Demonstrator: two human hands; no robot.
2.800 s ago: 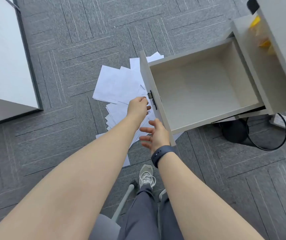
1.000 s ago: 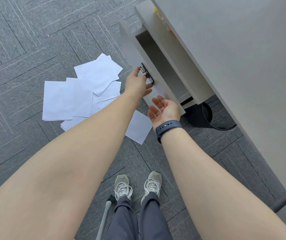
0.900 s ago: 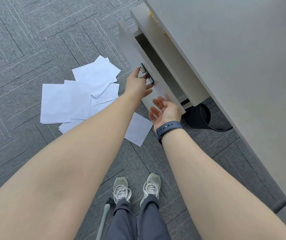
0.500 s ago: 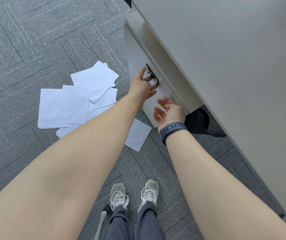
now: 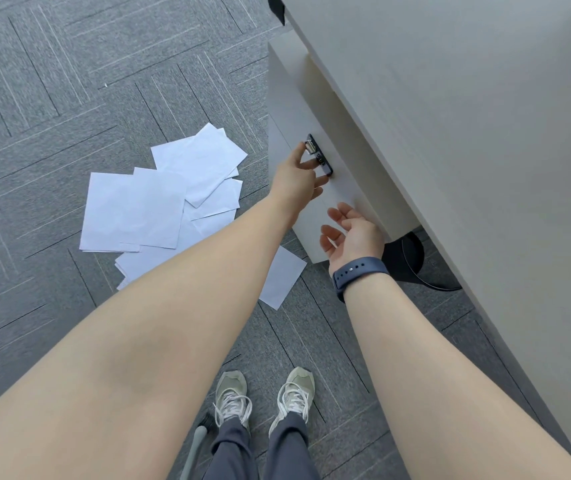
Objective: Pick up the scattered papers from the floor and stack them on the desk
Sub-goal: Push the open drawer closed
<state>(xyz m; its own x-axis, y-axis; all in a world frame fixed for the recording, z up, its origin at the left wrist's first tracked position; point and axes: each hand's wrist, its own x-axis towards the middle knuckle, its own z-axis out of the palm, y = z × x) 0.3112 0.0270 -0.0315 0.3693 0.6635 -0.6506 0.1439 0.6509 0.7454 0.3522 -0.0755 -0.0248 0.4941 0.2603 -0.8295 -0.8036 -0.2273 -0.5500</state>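
Several white papers lie scattered and overlapping on the grey carpet, left of the cabinet. One single sheet lies apart, near the cabinet's front corner and partly under my left forearm. The desk fills the right side, its top bare in view. My left hand reaches to the drawer front, fingertips pinched on its small metal handle. My right hand, wearing a dark blue wristband, hovers open with palm up beside the drawer's lower edge, holding nothing.
The drawer cabinet stands under the desk with its drawer closed. A black round base with a cable sits on the floor behind it. My shoes stand on the carpet below, next to a grey pole.
The drawer, wide open 2.8 s ago, has slid shut under my left hand. My right hand has stayed open near the drawer front. The papers have not moved.
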